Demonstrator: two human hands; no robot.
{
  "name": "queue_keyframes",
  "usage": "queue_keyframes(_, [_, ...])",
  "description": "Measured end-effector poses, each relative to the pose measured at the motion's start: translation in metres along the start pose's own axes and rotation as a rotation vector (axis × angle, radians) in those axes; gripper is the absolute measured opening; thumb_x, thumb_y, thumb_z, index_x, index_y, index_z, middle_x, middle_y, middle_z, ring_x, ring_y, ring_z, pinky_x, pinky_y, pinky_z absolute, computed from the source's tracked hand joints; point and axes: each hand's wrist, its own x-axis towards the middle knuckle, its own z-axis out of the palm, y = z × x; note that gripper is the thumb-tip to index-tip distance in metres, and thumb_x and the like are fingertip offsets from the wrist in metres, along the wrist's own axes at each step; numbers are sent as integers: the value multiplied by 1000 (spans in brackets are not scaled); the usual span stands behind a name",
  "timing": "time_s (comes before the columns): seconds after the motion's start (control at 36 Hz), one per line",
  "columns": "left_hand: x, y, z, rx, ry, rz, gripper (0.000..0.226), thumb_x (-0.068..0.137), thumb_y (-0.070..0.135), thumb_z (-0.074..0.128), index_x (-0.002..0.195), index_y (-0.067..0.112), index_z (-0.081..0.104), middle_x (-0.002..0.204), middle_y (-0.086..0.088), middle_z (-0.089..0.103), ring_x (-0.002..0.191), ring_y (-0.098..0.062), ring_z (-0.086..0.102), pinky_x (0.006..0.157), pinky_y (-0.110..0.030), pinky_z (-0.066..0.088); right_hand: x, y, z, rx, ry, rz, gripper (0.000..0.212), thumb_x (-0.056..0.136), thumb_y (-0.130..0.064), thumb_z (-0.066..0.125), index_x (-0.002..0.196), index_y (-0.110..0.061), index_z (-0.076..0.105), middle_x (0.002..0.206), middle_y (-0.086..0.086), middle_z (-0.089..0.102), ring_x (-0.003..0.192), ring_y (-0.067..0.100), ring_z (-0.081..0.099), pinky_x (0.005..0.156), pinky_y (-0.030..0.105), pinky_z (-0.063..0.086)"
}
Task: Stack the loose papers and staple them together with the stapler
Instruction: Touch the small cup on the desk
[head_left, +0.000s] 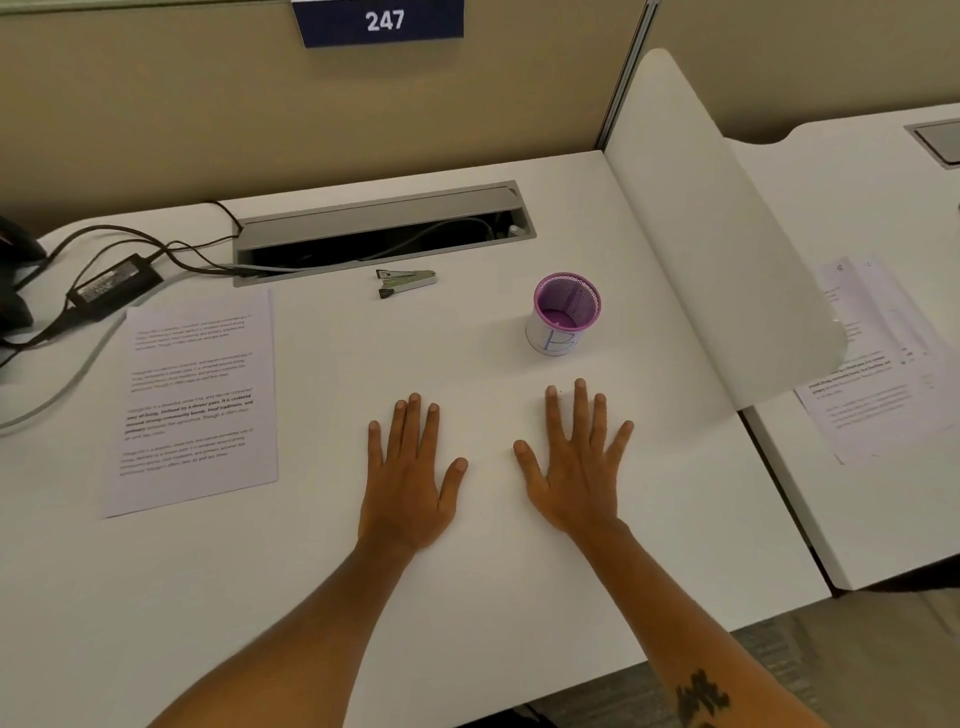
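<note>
Printed white papers (195, 402) lie flat on the left part of the white desk (493, 597). A small grey stapler (406, 283) rests further back near the middle, just in front of the cable slot. My left hand (410, 475) and my right hand (574, 462) lie palm-down on the desk, fingers spread, holding nothing. Both hands are to the right of the papers and well in front of the stapler.
A purple mesh pen cup (565, 314) stands behind my right hand. A grey cable slot (384, 234) runs along the back. A black power adapter (115, 286) and cables lie at the back left. A white divider (717, 249) borders the right; more papers (878, 364) lie on the neighbouring desk.
</note>
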Motion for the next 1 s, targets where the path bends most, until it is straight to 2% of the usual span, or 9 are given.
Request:
queue_keyframes(0.11, [0, 1, -1, 1, -1, 0, 79, 107, 62, 16, 170, 17, 3, 180, -9, -3, 167, -26, -4, 133, -60, 9, -3, 3, -2, -62, 6, -120, 76, 101, -71, 27, 167, -35, 14, 177, 7, -6, 163, 37, -4, 123, 73, 5])
queue_keyframes(0.42, [-1, 0, -1, -27, 4, 3, 79, 107, 62, 15, 170, 17, 6, 180, -9, -1, 167, -26, -3, 133, -60, 10, 0, 8, -3, 7, 5, 18, 78, 103, -65, 29, 168, -28, 7, 177, 7, -6, 162, 37, 0, 124, 72, 5])
queue_keyframes(0.47, [-2, -1, -1, -39, 11, 5, 78, 107, 61, 17, 170, 17, 6, 180, -9, -2, 167, -26, -4, 133, -61, 9, 0, 11, -5, 99, 29, 75, 78, 103, -60, 39, 168, -27, 9, 176, 8, 1, 162, 36, 7, 126, 68, 6])
queue_keyframes(0.56, [-2, 0, -1, -44, 11, 6, 78, 107, 60, 19, 170, 17, 6, 180, -9, -2, 167, -26, -4, 133, -61, 9, 4, 21, -8, 245, 93, 127, 80, 99, -50, 59, 165, -21, 25, 168, 11, 27, 155, 34, 25, 126, 62, 18])
queue_keyframes(0.61, [-1, 0, -1, -29, 3, 4, 78, 107, 61, 16, 170, 17, 4, 180, -9, -5, 167, -25, -6, 133, -60, 9, 10, 27, -10, 319, 129, 102, 77, 95, -41, 69, 160, -16, 37, 158, 12, 42, 146, 33, 36, 121, 54, 32])
queue_keyframes(0.67, [-1, -1, -1, -23, -3, 5, 78, 107, 61, 15, 170, 17, 2, 179, -8, -6, 166, -25, -6, 133, -60, 8, 19, 30, -14, 384, 105, 46, 73, 93, -28, 75, 157, -13, 43, 154, 12, 46, 142, 31, 38, 118, 47, 38])
queue_keyframes(0.83, [-1, -1, -1, -40, 6, 9, 76, 108, 59, 19, 170, 17, 5, 180, -9, -3, 167, -26, -5, 133, -60, 9, 46, 34, -30, 291, -86, -175, 58, 99, -9, 67, 154, -13, 50, 162, 8, 42, 150, 26, 37, 118, 37, 41])
queue_keyframes(0.92, [-2, -1, -1, -30, 1, 6, 76, 108, 60, 17, 170, 17, 4, 180, -9, -4, 167, -25, -6, 133, -60, 9, 52, 35, -29, 190, -69, -269, 49, 95, 1, 68, 143, -8, 62, 154, 14, 51, 143, 31, 48, 106, 36, 51])
queue_keyframes(1.0, [-2, -1, -1, -29, -4, 2, 77, 108, 60, 17, 170, 17, 3, 180, -8, -6, 166, -25, -7, 133, -60, 8, 54, 37, -25, 161, -66, -287, 51, 89, 12, 71, 137, -6, 67, 145, 15, 58, 129, 31, 61, 99, 20, 45])
